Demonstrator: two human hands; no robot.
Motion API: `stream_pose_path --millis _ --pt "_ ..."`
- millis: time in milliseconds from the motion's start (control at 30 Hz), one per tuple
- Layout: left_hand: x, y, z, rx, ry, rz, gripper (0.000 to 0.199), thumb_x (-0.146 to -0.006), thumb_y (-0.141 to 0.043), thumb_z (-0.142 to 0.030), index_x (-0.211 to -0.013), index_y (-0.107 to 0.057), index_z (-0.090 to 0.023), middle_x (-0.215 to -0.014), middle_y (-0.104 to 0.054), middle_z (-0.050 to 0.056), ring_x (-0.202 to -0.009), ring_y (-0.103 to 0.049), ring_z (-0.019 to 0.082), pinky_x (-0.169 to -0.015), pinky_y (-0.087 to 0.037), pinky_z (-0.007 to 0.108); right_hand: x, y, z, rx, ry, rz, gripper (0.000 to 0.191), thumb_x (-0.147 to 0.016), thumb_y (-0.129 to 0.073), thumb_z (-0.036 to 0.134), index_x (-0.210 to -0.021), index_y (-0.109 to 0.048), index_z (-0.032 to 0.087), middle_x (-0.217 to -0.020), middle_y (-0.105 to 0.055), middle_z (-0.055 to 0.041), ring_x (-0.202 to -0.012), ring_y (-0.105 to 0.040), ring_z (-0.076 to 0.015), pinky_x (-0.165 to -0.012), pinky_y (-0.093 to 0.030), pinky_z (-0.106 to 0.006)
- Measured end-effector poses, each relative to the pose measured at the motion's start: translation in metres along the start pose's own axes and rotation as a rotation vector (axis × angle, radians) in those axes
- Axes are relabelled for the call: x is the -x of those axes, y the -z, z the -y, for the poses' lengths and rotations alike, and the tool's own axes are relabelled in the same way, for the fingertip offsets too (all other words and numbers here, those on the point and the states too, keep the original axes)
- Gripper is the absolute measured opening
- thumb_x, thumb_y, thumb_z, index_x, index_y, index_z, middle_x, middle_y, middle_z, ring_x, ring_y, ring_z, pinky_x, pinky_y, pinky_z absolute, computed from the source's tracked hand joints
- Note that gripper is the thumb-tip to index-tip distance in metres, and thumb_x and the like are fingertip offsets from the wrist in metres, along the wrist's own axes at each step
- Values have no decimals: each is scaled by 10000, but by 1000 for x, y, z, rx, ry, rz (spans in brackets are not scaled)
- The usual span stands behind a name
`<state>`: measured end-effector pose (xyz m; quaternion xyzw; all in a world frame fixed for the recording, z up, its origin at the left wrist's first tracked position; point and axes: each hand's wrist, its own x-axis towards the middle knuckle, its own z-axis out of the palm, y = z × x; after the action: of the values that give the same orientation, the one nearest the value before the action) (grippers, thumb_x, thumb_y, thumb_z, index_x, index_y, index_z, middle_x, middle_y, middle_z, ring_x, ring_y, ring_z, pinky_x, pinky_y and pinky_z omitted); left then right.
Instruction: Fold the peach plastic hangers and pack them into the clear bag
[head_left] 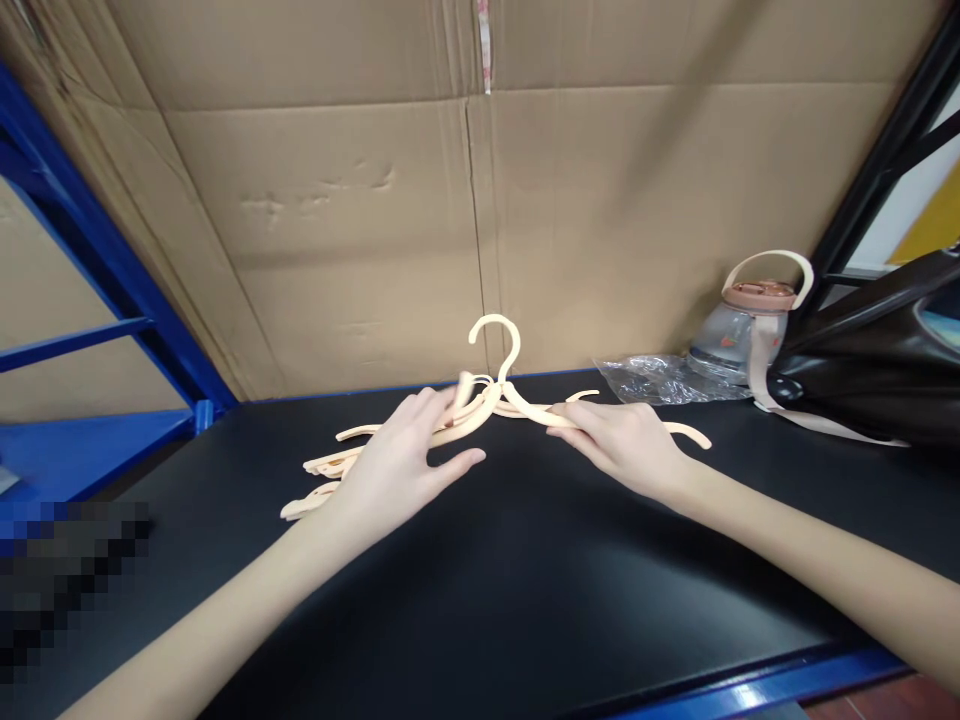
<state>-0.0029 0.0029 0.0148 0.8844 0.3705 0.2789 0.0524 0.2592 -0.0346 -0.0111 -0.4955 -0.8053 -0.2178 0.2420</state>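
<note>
A cream folding clothes hanger stands with its hook up and its two arms spread. My right hand is closed round its right arm, thumb and fingers pinching it; the arm's tip sticks out beyond the hand. My left hand lies over the left arm, thumb stretched away and fingers extended, their tips partly hidden behind the hanger. More cream hangers lie beneath and behind my left hand, partly covered by it. Another hanger piece shows behind the right arm.
The black tabletop has a blue frame edge. Cardboard walls off the back. At the back right are a clear plastic bag, a bottle with a handle and strap, and a black bag. A blue metal post rises at left.
</note>
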Motion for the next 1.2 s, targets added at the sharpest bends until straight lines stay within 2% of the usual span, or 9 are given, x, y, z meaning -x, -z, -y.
stream_pose_path --millis 100,233,500,667,767,900,1000,1100,1200 --pt "2 -1 -4 -201 -86 36 292 -915 -413 -428 -1051 -566 -219 -906 -512 46 -827 -491 218 -723 -419 364 0 1 2 -26 -17 -2 334 -978 -334 391 -1011 -608 203 -850 -721 -19 -671 -668 -158 -524 -388 -240" --pt "0 3 -7 -245 -90 31 331 -958 -315 -369 -961 -600 -201 -857 -524 48 -784 -471 207 -690 -404 354 0 1 2 -26 6 -28 337 -979 -331 388 -1025 -606 199 -849 -724 -21 -654 -668 -160 -514 -381 -241" --pt "1 2 -15 -382 -141 -6 277 -923 -404 -395 -1020 -572 -198 -900 -600 52 -811 -495 231 -701 -347 374 3 2 9 3 63 -35 303 -972 -372 369 -995 -623 203 -883 -725 -24 -669 -661 -151 -544 -391 -239" --pt "4 5 -30 75 41 21 293 -912 -420 -452 -887 -590 -215 -752 -591 -11 -690 -514 163 -659 -372 295 5 5 24 64 233 -101 286 -977 -373 313 -970 -625 178 -709 -680 -6 -600 -615 -118 -532 -371 -247" --pt "3 8 -35 304 128 51 312 -903 -432 -440 -803 -597 -195 -736 -593 -13 -675 -520 143 -618 -375 248 2 8 29 35 235 -139 239 -954 -438 308 -1006 -619 162 -747 -677 -12 -653 -611 -130 -584 -399 -257" --pt "-1 14 -29 376 236 -81 313 -855 -495 -457 -744 -594 -181 -683 -561 -14 -582 -457 118 -529 -331 227 0 16 28 90 232 -253 299 -879 -559 353 -1103 -597 159 -1029 -664 -96 -912 -587 -228 -764 -421 -352" --pt "-4 20 -20 390 303 -190 284 -834 -521 -451 -846 -620 -186 -693 -548 -18 -495 -370 90 -456 -273 220 1 20 26 71 295 -354 187 -856 -582 275 -995 -629 161 -960 -676 -80 -863 -588 -208 -742 -424 -329" --pt "-7 25 -13 345 317 -287 277 -825 -528 -442 -824 -623 -181 -685 -548 -16 -460 -308 77 -426 -234 219 1 18 23 11 208 -299 158 -871 -548 281 -907 -644 161 -825 -680 -46 -748 -596 -172 -669 -419 -292" --pt "-9 26 -11 305 326 -307 292 -826 -524 -454 -785 -618 -181 -653 -538 -21 -454 -287 77 -422 -222 221 -3 13 14 -134 -102 -108 256 -903 -485 378 -910 -652 184 -677 -658 -3 -625 -596 -150 -603 -408 -275"
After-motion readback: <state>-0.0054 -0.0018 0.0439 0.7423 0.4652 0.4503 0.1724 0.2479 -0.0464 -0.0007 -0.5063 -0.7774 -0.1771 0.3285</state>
